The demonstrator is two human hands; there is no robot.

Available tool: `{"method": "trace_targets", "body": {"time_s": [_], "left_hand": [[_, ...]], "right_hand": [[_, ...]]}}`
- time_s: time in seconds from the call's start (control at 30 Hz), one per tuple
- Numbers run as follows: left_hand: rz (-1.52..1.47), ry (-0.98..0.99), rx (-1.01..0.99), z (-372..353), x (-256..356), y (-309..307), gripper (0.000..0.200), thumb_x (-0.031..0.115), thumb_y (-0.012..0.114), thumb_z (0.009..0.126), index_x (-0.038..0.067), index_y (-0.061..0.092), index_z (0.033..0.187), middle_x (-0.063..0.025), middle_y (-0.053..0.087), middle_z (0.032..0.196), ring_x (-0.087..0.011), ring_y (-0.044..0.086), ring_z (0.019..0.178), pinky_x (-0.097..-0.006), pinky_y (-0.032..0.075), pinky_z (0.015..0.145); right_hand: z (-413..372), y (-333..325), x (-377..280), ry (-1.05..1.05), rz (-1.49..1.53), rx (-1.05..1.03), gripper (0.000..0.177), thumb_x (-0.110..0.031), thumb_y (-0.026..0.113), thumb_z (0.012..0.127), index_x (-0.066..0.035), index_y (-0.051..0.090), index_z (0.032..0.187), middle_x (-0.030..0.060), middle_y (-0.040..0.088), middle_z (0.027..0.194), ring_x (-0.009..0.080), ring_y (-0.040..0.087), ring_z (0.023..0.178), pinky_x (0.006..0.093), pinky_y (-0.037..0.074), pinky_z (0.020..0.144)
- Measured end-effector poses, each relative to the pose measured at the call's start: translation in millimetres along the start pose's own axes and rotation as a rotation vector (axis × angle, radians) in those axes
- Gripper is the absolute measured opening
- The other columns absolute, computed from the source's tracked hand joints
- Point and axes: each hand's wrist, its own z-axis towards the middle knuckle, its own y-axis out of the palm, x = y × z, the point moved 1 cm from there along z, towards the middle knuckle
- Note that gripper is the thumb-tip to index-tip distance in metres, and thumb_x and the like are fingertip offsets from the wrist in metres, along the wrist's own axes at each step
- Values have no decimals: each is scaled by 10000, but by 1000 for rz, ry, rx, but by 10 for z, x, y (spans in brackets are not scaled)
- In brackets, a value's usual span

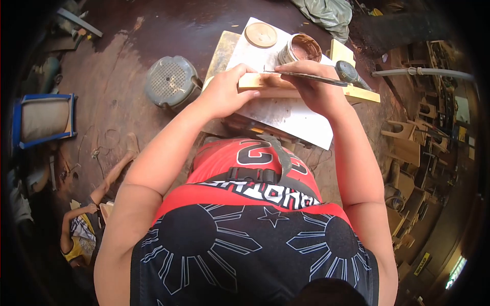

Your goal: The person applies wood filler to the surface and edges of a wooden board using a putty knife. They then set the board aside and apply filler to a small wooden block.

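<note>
My left hand is closed around the left end of a pale wooden piece, thumb along the near side. Brown smears mark the middle of its upper edge. My right hand is closed on a slim dark tool, whose tip sits by the smeared wood; its exact kind cannot be made out. Just beyond that hand stands an open can with brownish contents and a stained rim. A round tan lid lies left of the can on a white sheet.
A grey perforated stool stands left of the work surface. Right of the can are a dark rounded object and yellowish wood strips. Wooden parts are piled at right. Another person sits at lower left.
</note>
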Motion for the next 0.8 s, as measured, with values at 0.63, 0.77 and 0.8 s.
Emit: {"method": "trace_targets", "body": {"time_s": [0.63,0.77,0.8], "left_hand": [[66,-112,265,-80,48,291,488,198,883,843,65,657,1254,-178,752,1181,-355,704,1147,-436,541,987],[105,-96,276,-69,-35,287,503,199,890,833,69,652,1257,-179,749,1187,-368,700,1146,-436,540,986],[99,-97,275,-67,-49,288,505,200,892,831,69,651,1255,-178,749,1190,-369,699,1148,-435,540,986]], "right_hand": [[143,-564,468,-384,-229,-488,232,-87,683,944,-148,830,1112,97,804,1053,289,759,940,406,593,870],[337,-265,307,-473,-133,-389,205,-178,714,948,-158,829,1117,94,797,1010,321,734,860,409,584,800],[370,-184,261,-594,-95,-373,206,-196,727,943,-168,831,1119,98,797,1002,321,733,853,407,583,790]]}}
